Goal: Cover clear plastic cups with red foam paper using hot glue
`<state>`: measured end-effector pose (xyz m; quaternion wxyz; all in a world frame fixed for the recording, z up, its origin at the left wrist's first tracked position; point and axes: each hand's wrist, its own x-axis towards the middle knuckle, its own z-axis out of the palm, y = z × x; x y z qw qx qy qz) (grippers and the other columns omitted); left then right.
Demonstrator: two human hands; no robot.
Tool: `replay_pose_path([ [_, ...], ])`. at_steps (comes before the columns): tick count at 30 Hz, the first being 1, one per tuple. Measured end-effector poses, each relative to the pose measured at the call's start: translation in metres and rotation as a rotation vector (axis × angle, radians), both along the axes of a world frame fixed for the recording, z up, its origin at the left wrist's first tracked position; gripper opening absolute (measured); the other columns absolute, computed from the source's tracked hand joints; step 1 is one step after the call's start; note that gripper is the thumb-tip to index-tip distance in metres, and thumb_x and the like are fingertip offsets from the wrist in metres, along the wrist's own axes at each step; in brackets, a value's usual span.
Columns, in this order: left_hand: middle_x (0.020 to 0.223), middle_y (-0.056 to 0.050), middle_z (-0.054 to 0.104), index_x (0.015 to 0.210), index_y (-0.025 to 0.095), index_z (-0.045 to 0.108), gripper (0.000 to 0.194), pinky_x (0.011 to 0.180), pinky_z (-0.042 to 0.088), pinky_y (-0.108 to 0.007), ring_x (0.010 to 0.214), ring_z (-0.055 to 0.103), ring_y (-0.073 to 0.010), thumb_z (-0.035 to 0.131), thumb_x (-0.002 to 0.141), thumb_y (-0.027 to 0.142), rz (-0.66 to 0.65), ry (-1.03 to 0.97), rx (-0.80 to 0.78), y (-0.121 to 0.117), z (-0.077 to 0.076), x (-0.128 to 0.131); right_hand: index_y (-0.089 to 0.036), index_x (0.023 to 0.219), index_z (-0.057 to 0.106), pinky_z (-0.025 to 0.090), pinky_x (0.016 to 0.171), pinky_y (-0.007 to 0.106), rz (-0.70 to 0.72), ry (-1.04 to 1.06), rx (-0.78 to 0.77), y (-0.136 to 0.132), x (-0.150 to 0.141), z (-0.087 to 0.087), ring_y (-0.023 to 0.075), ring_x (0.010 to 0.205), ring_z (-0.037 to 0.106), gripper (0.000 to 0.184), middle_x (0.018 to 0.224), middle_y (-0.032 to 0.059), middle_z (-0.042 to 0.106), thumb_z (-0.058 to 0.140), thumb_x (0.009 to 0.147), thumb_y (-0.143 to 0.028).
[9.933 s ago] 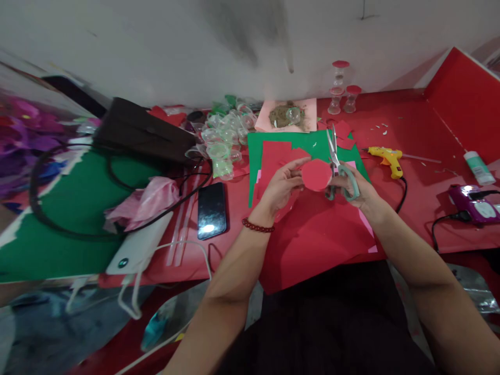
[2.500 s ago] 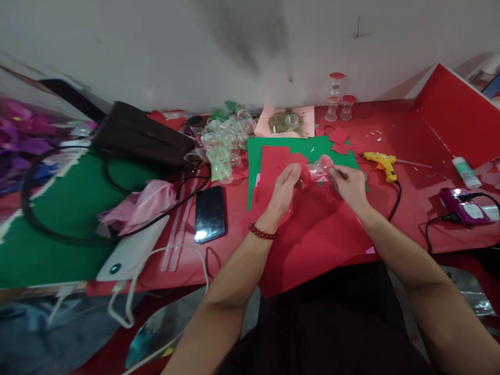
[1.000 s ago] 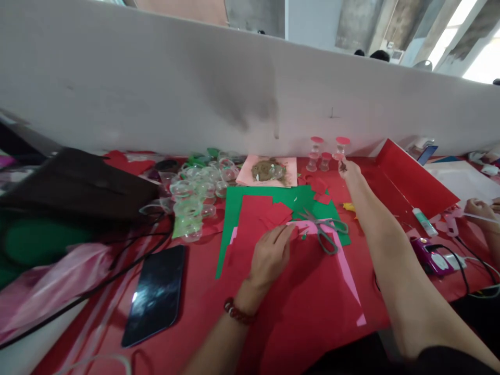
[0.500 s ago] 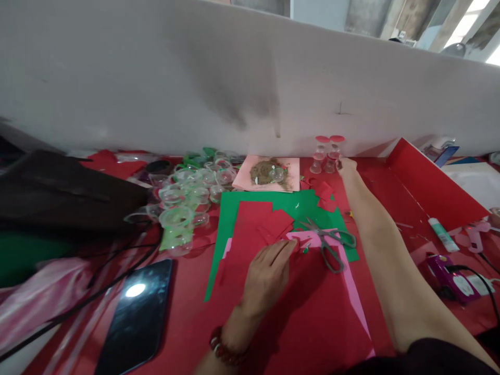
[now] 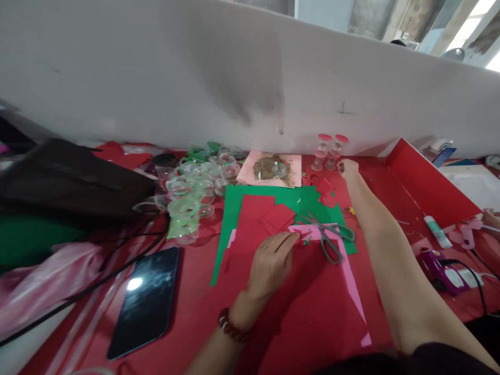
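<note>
My left hand (image 5: 271, 264) lies over the red paper (image 5: 250, 219), its fingers stretched out and close together, the tips by a small red scrap. Just right of it, scissors (image 5: 331, 240) with grey-green handles rest with blades spread on pink and green paper. At the back, my right hand (image 5: 349, 170) has curled fingers, with nothing visible in them. It is beside a clear hourglass-shaped stack of cups (image 5: 333, 155) with a red disc on top; whether it touches the stack I cannot tell. A similar clear stack (image 5: 319, 156) stands to its left.
Clear plastic cups (image 5: 199, 179) are heaped at the back left, beside a dark bag (image 5: 74, 182). A phone (image 5: 146, 302) lies at left. Sand (image 5: 265, 167) sits on pink paper. At right are a glue bottle (image 5: 437, 232), a purple power socket (image 5: 443, 273) and another person's hand (image 5: 491, 217).
The scissors have left my right hand and lie on the paper. My right hand carried a red-topped cup piece to the back, where it now stands stacked; the hand has drawn slightly off it.
</note>
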<state>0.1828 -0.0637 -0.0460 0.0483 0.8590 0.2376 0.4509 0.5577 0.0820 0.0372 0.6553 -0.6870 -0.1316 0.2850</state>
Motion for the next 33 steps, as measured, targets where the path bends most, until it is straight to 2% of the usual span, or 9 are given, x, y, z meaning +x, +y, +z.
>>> replay_pose_path([
  [3,0.105,-0.009,0.084,0.118,0.023,0.079,0.039,0.089,0.067,-0.034,0.096,0.080,-0.0229,0.051,0.099,0.003,0.004,-0.047,-0.079,0.004,-0.006,0.002,-0.015,0.123,0.071,0.064,0.081,0.033,0.037,-0.065,-0.113,-0.025,-0.011,0.008,0.0169,0.092,0.073,0.023,0.114,0.0077,0.075,0.070,0.106,-0.032],
  [5,0.104,-0.009,0.084,0.116,0.022,0.080,0.034,0.088,0.066,-0.033,0.094,0.080,-0.0221,0.053,0.100,0.007,-0.005,-0.059,-0.198,0.007,-0.007,0.002,-0.014,0.102,0.071,0.053,0.065,0.021,0.079,-0.142,-0.147,-0.049,-0.020,0.012,0.0092,0.068,0.063,0.006,0.085,0.0017,0.071,0.066,0.104,-0.015],
  [8,0.102,-0.008,0.084,0.113,0.023,0.081,0.027,0.087,0.065,-0.032,0.092,0.079,-0.0218,0.060,0.099,0.015,0.044,-0.080,-0.399,0.012,-0.005,0.003,-0.017,0.081,0.069,0.043,0.059,0.018,0.202,-0.255,-0.176,-0.097,-0.037,0.009,0.0071,0.057,0.055,0.020,0.062,-0.0043,0.063,0.072,0.090,0.001],
  [11,0.102,-0.006,0.085,0.112,0.024,0.081,0.027,0.090,0.065,-0.033,0.090,0.079,-0.0205,0.064,0.094,0.013,0.027,-0.136,-0.521,0.016,-0.002,0.005,-0.019,0.074,0.073,0.049,0.071,0.023,0.399,-0.373,-0.247,-0.154,-0.061,-0.008,0.0136,0.071,0.065,0.027,0.068,-0.0013,0.072,0.086,0.070,0.005],
  [13,0.101,-0.005,0.085,0.110,0.024,0.081,0.027,0.092,0.064,-0.034,0.090,0.079,-0.0208,0.065,0.092,0.012,0.018,-0.158,-0.568,0.018,-0.001,0.007,-0.024,0.085,0.078,0.054,0.088,0.031,0.660,-0.774,-0.379,-0.186,-0.079,-0.024,0.0217,0.090,0.071,0.023,0.088,0.0022,0.080,0.091,0.073,-0.010],
  [16,0.099,-0.006,0.085,0.105,0.024,0.082,0.020,0.092,0.064,-0.036,0.093,0.080,-0.0229,0.070,0.092,0.015,0.014,-0.163,-0.600,0.021,-0.001,0.010,-0.024,0.109,0.081,0.051,0.107,0.043,0.779,-1.151,-0.488,-0.217,-0.101,-0.045,0.0313,0.113,0.072,0.024,0.114,0.0118,0.081,0.081,0.086,-0.017],
  [19,0.104,-0.008,0.084,0.102,0.023,0.082,0.021,0.097,0.062,-0.038,0.098,0.078,-0.0235,0.064,0.095,0.012,0.032,-0.161,-0.585,0.024,-0.003,0.010,-0.018,0.127,0.078,0.047,0.114,0.047,0.681,-1.260,-0.536,-0.226,-0.112,-0.058,0.0342,0.121,0.069,0.037,0.130,0.0190,0.075,0.072,0.092,-0.017],
  [22,0.108,-0.009,0.081,0.100,0.021,0.080,0.031,0.100,0.061,-0.039,0.103,0.076,-0.0233,0.058,0.090,0.002,0.104,-0.167,-0.583,0.028,-0.005,0.008,-0.018,0.130,0.078,0.048,0.114,0.048,0.586,-1.246,-0.501,-0.228,-0.112,-0.065,0.0342,0.121,0.068,0.037,0.131,0.0197,0.073,0.073,0.094,-0.023],
  [33,0.087,-0.003,0.076,0.100,0.019,0.076,0.025,0.088,0.059,-0.034,0.082,0.073,-0.0179,0.078,0.078,0.009,0.187,-0.377,-0.913,0.037,-0.008,0.009,-0.026,0.144,0.073,0.050,0.112,0.047,0.874,-1.238,-0.286,-0.235,-0.088,-0.073,0.0320,0.124,0.068,0.055,0.136,0.0113,0.078,0.066,0.091,-0.016],
])
